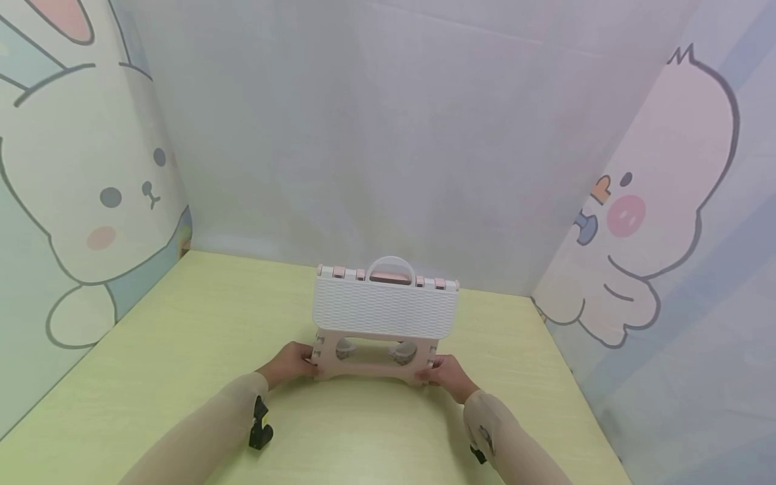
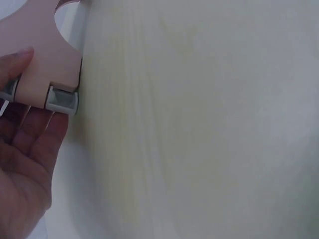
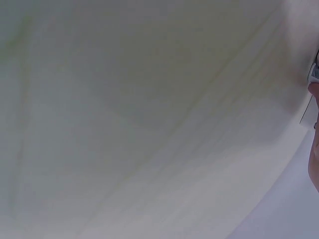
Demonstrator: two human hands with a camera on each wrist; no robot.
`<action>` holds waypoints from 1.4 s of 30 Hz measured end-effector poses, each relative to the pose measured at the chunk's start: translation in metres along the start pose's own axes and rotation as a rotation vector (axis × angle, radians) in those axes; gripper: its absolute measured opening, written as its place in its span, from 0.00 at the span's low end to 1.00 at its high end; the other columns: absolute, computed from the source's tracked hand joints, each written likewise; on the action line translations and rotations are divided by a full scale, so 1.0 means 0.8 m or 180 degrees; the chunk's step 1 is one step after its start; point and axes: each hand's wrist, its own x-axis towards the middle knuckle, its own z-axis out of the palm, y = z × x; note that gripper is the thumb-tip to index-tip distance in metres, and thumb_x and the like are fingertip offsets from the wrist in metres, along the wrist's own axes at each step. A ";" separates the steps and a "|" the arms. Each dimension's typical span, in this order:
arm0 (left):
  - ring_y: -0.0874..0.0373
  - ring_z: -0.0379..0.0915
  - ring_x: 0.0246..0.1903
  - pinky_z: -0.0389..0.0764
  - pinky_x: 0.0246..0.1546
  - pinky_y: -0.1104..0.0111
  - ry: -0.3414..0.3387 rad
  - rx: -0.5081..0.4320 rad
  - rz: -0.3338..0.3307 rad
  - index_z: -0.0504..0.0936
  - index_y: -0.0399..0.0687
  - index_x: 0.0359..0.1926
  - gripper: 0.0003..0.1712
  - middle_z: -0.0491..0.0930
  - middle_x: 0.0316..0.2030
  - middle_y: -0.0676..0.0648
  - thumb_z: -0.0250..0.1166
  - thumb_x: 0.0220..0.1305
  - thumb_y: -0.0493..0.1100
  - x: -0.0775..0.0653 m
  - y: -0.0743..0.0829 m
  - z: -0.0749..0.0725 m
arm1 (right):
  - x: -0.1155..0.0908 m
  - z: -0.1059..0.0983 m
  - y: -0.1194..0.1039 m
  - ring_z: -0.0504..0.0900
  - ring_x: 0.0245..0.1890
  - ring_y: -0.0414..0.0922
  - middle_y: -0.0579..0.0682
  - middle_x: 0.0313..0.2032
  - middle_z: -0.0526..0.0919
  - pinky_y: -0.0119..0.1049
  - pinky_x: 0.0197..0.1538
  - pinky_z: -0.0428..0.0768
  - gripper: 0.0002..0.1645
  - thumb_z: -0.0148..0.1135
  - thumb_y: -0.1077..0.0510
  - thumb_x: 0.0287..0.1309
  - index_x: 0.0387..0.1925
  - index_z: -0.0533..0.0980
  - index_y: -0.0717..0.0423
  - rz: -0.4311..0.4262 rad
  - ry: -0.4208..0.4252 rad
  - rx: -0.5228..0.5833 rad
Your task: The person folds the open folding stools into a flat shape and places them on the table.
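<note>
At right-wrist view's edge, right hand [image 3: 315, 162], folding stool [image 1: 384, 307] — both cut off.

Pale yellow, flat tabletop [image 1: 242, 296] before a greyish-white, creased backdrop [image 1: 364, 135]
White cartoon rabbit [image 1: 79, 162] at left; pink-cheeked cartoon chick [image 1: 679, 148] at right.

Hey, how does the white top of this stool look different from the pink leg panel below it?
Colour and surface: the white top has a woven-looking texture, while the pink leg panel looks smooth.
Openings: the pink leg panel has a large cut-out; the white top's textured face is unbroken.
Contact: the left hand and right hand grip the pink leg panel's sides; neither touches the white top.
Shared: both belong to one stool.
</note>
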 end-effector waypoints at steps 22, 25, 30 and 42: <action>0.57 0.69 0.28 0.73 0.32 0.66 -0.0027 -0.0040 -0.0105 0.83 0.32 0.38 0.14 0.83 0.33 0.44 0.71 0.48 0.34 -0.001 0.004 -0.001 | -0.001 0.001 -0.003 0.78 0.33 0.40 0.56 0.37 0.85 0.36 0.36 0.77 0.13 0.69 0.62 0.47 0.35 0.83 0.66 0.0038 0.0058 -0.0057; 0.57 0.68 0.28 0.73 0.31 0.65 -0.0024 -0.0035 -0.0091 0.83 0.32 0.37 0.13 0.82 0.32 0.44 0.71 0.49 0.34 0.000 0.004 -0.001 | -0.001 0.001 -0.003 0.78 0.32 0.40 0.55 0.36 0.85 0.36 0.36 0.77 0.13 0.69 0.62 0.47 0.36 0.83 0.67 0.0037 0.0055 -0.0059; 0.57 0.68 0.27 0.72 0.30 0.66 -0.0018 -0.0022 -0.0098 0.83 0.32 0.37 0.12 0.82 0.31 0.45 0.70 0.49 0.34 0.000 0.007 -0.001 | 0.000 0.000 -0.003 0.78 0.33 0.41 0.55 0.36 0.86 0.36 0.37 0.77 0.14 0.69 0.62 0.46 0.36 0.82 0.67 0.0035 0.0067 -0.0068; 0.57 0.69 0.29 0.74 0.32 0.66 -0.0013 -0.0054 -0.0134 0.83 0.30 0.39 0.15 0.83 0.35 0.42 0.69 0.49 0.33 0.001 0.005 -0.001 | -0.002 0.002 -0.003 0.79 0.35 0.41 0.55 0.39 0.85 0.37 0.39 0.78 0.16 0.69 0.61 0.47 0.38 0.82 0.68 0.0029 0.0054 -0.0119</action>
